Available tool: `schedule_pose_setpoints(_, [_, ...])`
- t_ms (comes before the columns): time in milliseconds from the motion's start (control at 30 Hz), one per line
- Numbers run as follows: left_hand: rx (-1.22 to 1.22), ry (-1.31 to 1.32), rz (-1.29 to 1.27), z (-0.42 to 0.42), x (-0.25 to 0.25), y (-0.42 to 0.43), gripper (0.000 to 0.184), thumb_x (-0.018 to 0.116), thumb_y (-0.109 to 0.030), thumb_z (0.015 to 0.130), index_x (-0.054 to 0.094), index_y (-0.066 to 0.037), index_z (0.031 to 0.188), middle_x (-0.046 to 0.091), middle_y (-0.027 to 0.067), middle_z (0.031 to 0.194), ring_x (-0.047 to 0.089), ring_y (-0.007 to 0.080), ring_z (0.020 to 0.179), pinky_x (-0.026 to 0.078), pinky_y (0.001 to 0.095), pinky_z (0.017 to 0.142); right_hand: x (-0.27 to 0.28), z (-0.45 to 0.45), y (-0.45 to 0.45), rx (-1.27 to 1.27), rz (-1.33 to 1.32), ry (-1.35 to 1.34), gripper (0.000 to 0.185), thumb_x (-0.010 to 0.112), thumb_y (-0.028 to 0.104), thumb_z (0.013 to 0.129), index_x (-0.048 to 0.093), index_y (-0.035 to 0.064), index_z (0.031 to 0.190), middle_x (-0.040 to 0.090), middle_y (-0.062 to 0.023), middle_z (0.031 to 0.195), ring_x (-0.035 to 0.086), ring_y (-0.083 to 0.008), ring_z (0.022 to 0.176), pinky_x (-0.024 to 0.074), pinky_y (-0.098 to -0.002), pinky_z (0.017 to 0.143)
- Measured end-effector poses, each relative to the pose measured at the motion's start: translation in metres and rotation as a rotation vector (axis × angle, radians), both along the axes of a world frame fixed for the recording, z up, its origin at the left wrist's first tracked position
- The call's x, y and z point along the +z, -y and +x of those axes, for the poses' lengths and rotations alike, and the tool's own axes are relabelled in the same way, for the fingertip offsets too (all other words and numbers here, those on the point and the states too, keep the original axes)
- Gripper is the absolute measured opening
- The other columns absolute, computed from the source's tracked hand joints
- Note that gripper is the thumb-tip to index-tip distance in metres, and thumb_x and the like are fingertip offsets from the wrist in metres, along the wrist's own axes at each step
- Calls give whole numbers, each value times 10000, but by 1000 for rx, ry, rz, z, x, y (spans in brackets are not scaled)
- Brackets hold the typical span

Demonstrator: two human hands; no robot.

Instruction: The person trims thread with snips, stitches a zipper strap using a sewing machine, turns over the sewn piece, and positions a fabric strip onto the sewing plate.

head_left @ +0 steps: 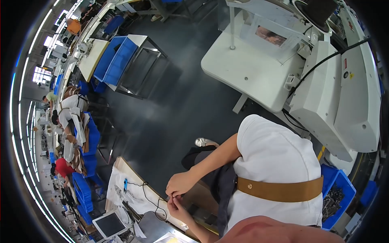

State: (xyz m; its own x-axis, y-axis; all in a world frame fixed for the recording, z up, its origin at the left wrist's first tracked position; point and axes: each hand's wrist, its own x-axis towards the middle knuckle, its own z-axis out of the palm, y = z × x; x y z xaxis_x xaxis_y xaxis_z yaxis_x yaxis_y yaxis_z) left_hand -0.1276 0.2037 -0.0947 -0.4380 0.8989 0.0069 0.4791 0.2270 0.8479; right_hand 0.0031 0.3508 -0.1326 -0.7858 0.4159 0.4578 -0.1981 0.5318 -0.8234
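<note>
My right hand reaches in from the white sleeve, its fingers bent down and pinched together. Directly below it, my left hand is raised with thumb and fingers closed, and the fingertips of both hands meet. Whatever lies between them is too small or hidden to make out. Beside the hands is a bench with a white sheet on it. A thin black cable loops across that sheet, close to my fingers. Farther along it lies a blue pen-like tool.
A tablet-like screen stands left of the hands. To the right is a large white machine with a white table. A blue bin of metal parts sits behind me. Several people work along the far left row.
</note>
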Motion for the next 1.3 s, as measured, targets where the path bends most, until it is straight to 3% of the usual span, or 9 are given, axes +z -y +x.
schedule_pose_setpoints(133, [-14, -504, 19, -6, -4, 8, 157, 624, -87, 995, 649, 41, 1084, 698, 149, 1012, 683, 250, 844, 547, 356, 757, -24, 0, -8, 69, -62, -6, 155, 643, 212, 904, 678, 61, 912, 707, -127, 894, 677, -339, 883, 519, -459, 752])
schedule_pose_setpoints(200, [-218, -815, 44, -19, 6, 9, 98, 641, -40, 945, 651, 21, 1021, 679, 160, 997, 644, 340, 938, 515, 428, 890, -40, 3, -16, 113, -101, 7, 158, 643, 216, 915, 671, 61, 933, 696, -128, 905, 669, -341, 892, 517, -458, 765])
schedule_pose_setpoints(233, [-277, -759, -28, -27, 5, 9, 126, 668, -45, 902, 642, -12, 1021, 670, 150, 1017, 596, 383, 1041, 425, 503, 1021, -62, 5, -20, 105, -129, 17, 156, 645, 228, 924, 659, 74, 931, 684, -111, 915, 653, -331, 928, 514, -446, 775])
schedule_pose_setpoints(300, [-424, -714, -82, -37, 7, 5, 129, 670, -47, 901, 642, -14, 1023, 670, 150, 1019, 596, 383, 1041, 424, 505, 1021, -124, 10, -31, -5, -19, 198, 238, 715, 278, 879, 660, 68, 977, 659, -142, 1047, 613, -347, 1049, 490, -465, 867])
schedule_pose_setpoints(367, [-544, -721, -83, -40, 7, -1, 132, 672, -49, 900, 642, -15, 1024, 670, 149, 1021, 596, 382, 1041, 423, 506, 1021, -174, 35, -34, -180, 136, 521, 531, 786, 355, 823, 608, 35, 1208, 553, -211, 1290, 510, -392, 1244, 439, -510, 1006])
schedule_pose_setpoints(400, [-594, -721, -79, -39, 6, -5, 133, 673, -50, 900, 642, -16, 1025, 669, 149, 1022, 596, 382, 1041, 422, 507, 1020, -199, 40, -31, -176, 166, 707, 901, 846, 438, 733, 468, -9, 1418, 401, -286, 1466, 375, -449, 1395, 329, -575, 1133])
schedule_pose_setpoints(467, [-651, -713, -79, -38, 1, -14, 136, 674, -52, 899, 642, -18, 1027, 669, 149, 1024, 596, 382, 1041, 421, 508, 1020, -225, 47, -22, -120, 107, 965, 1045, 841, 486, 721, 369, 20, 1529, 238, -304, 1606, 202, -477, 1505, 225, -653, 1177])
schedule_pose_setpoints(767, [-739, -652, -93, -37, -12, -78, 148, 682, -61, 895, 643, -26, 1034, 668, 147, 1034, 596, 380, 1041, 415, 515, 1019, -193, 44, -75, -102, 0, 1172, 919, 783, 462, 778, 395, 143, 1548, 193, -221, 1659, 154, -429, 1537, 218, -693, 1161])
schedule_pose_setpoints(1300, [-715, -627, -72, -42, -16, -68, 170, 695, -77, 889, 644, -40, 1047, 665, 144, 1051, 597, 377, 1041, 405, 526, 1017, -152, 58, -72, 38, -158, 1405, 820, 711, 495, 854, 407, 187, 1551, 201, -189, 1664, 151, -405, 1544, 185, -684, 1178])
